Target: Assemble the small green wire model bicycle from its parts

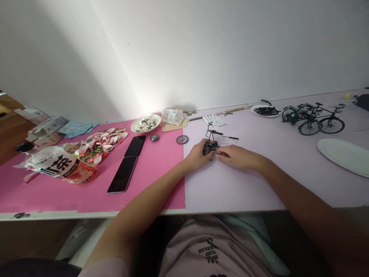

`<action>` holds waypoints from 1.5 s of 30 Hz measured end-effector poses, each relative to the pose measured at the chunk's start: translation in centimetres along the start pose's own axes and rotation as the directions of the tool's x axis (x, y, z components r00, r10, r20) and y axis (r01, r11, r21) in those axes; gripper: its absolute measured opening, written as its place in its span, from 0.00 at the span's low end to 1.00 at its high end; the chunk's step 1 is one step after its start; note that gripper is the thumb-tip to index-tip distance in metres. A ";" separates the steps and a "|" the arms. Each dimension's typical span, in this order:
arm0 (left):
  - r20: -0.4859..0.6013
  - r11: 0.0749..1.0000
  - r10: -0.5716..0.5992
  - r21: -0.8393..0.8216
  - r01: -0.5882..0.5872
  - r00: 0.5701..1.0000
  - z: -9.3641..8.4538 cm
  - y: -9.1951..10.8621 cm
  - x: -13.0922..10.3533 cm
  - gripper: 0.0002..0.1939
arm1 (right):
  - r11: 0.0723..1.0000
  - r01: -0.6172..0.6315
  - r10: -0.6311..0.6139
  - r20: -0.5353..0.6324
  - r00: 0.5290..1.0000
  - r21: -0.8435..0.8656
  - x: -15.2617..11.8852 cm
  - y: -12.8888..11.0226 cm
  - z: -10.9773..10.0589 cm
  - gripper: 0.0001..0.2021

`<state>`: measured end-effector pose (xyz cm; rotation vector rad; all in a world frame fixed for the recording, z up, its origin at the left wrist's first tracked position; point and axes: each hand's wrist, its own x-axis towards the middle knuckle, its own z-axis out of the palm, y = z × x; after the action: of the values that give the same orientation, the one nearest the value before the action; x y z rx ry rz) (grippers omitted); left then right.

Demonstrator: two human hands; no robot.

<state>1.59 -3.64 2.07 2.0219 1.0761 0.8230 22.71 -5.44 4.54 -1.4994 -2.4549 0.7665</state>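
My left hand (198,154) is closed around the lower part of a small dark green model bicycle frame (213,140), which stands tilted above the table. Close against its right side, my right hand (232,156) pinches at the frame's lower end; what lies between its fingertips is too small to make out. Beyond the hands lie a thin black-handled screwdriver (230,137) and a printed instruction sheet (215,120). A loose spoked wheel (182,139) rests to the left, near the seam of the pink and pale surfaces.
Assembled model bicycles (313,119) stand at right, by a plate of black parts (265,111) and a white oval plate (346,154). On the left are a plate of small pieces (146,124), two dark phones (127,165), a plastic bag (65,165) and scattered pink-and-white wrappers (100,148).
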 end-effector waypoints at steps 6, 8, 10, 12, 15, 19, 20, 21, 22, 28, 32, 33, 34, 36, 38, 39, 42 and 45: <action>0.007 1.000 0.002 -0.001 -0.002 1.000 0.0 0.0 0.0 0.20 | 1.000 0.001 -0.001 0.006 1.000 -0.001 0.1 0.1 0.0 0.14; 0.006 1.000 0.000 0.001 0.000 1.000 0.0 0.0 0.0 0.20 | 1.000 0.007 -0.007 0.001 1.000 0.003 0.1 0.2 0.0 0.14; 0.006 1.000 0.001 0.000 -0.001 1.000 -0.1 0.0 0.0 0.20 | 1.000 0.013 -0.013 -0.001 1.000 0.006 0.2 0.3 0.1 0.14; 0.005 1.000 0.004 0.001 -0.004 1.000 -0.1 0.0 0.0 0.19 | 1.000 0.018 -0.018 -0.002 1.000 0.009 0.2 0.3 0.1 0.14; 0.002 1.000 0.001 0.003 -0.001 1.000 -0.1 0.0 0.0 0.20 | 1.000 0.023 -0.023 -0.003 1.000 0.005 0.2 0.3 0.0 0.14; 0.003 1.000 0.001 0.002 -0.001 1.000 0.0 0.0 0.0 0.20 | 1.000 0.012 -0.012 0.002 1.000 -0.005 0.1 0.2 0.0 0.15; 0.002 1.000 0.005 0.003 -0.005 1.000 0.0 0.0 0.0 0.19 | 1.000 0.008 -0.008 0.003 1.000 -0.005 0.1 0.1 0.0 0.15; 0.001 1.000 0.008 0.004 -0.008 1.000 0.0 0.0 0.0 0.19 | 1.000 0.006 -0.006 0.003 1.000 -0.005 0.0 0.1 0.0 0.15; 0.000 1.000 0.008 0.005 -0.008 1.000 0.0 0.0 0.0 0.19 | 1.000 0.003 -0.003 0.003 1.000 -0.005 0.0 0.1 0.0 0.15; 0.003 1.000 0.000 -0.003 0.000 1.000 0.0 0.0 0.0 0.19 | 1.000 -0.007 0.007 -0.001 1.000 0.004 -0.1 -0.1 0.0 0.15; 0.003 1.000 0.007 -0.002 -0.007 1.000 0.0 0.0 0.0 0.19 | 1.000 -0.007 0.007 0.004 1.000 0.006 0.0 0.0 0.0 0.15; 0.004 1.000 0.007 -0.001 -0.007 1.000 0.0 -0.1 0.0 0.19 | 1.000 -0.004 0.004 0.004 1.000 0.006 0.0 0.0 0.0 0.15; 0.004 1.000 0.007 -0.001 -0.007 1.000 0.0 -0.1 0.0 0.19 | 1.000 -0.001 0.001 0.005 1.000 0.006 0.0 0.0 0.0 0.14; 0.004 1.000 0.006 -0.004 -0.006 1.000 0.0 0.0 0.0 0.19 | 1.000 0.003 -0.003 0.007 1.000 0.005 0.0 0.1 0.0 0.14; 0.004 1.000 0.002 -0.005 -0.002 1.000 0.0 0.0 0.0 0.19 | 1.000 0.007 -0.007 0.008 1.000 0.002 0.0 0.0 0.0 0.15; 0.005 1.000 0.000 -0.005 0.000 1.000 0.0 0.0 0.0 0.19 | 1.000 0.008 -0.008 0.007 1.000 0.000 0.0 0.0 0.0 0.15; 0.006 1.000 -0.004 -0.003 0.004 1.000 -0.1 0.1 0.0 0.20 | 1.000 0.005 -0.005 0.008 1.000 -0.010 -0.1 0.0 0.0 0.15; 0.004 1.000 -0.009 0.006 0.009 1.000 -0.1 0.1 0.0 0.20 | 1.000 0.003 -0.003 0.009 1.000 -0.007 -0.1 -0.1 -0.1 0.15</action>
<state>1.55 -3.69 2.17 2.0212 1.0861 0.8117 22.71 -5.57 4.66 -1.4977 -2.4679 0.7662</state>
